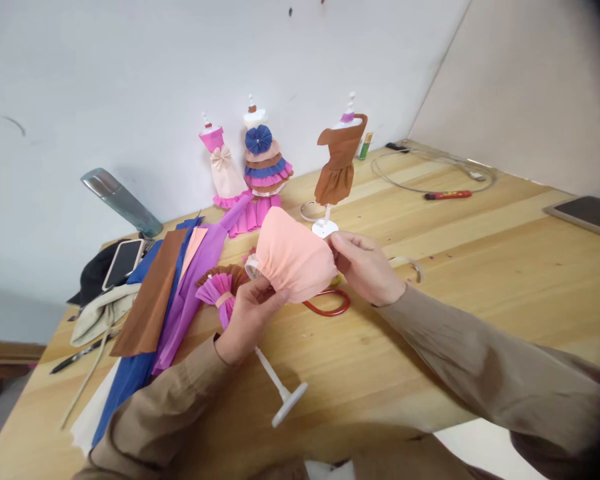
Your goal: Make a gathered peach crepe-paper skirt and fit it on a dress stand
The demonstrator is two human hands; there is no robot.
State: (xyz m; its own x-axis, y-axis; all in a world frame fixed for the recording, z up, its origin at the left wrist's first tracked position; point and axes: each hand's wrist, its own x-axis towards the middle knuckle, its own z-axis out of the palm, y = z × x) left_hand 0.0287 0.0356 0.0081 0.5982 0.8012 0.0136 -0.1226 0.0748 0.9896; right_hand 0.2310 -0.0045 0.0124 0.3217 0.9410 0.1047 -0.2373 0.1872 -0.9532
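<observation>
A peach crepe-paper skirt (300, 257), gathered in folds near its left end, is held up between both hands above the table. My left hand (253, 313) is closed, thumb and fingers pinching the gathered part. With thumb and fingertips, my right hand (365, 267) grips the right edge. Below my left hand a white mannequin stand (289, 404) shows its round base and pole, tilted; its upper part is hidden, and I cannot tell whether the hand touches it. Red-handled scissors (330, 308) lie partly beneath the skirt. Left of it are a pink pleated paper bow (217, 293) and a brown pleated piece (237, 273).
Dressed mini mannequins stand behind: pink (220, 167), tiered (265, 160), brown (337, 167). Coloured paper strips (150, 293), a phone (123, 263) and a pen (83, 353) lie left. A teal bottle (125, 203) leans there. Rightward are a cable (405, 190), red cutter (447, 195) and tablet (587, 213).
</observation>
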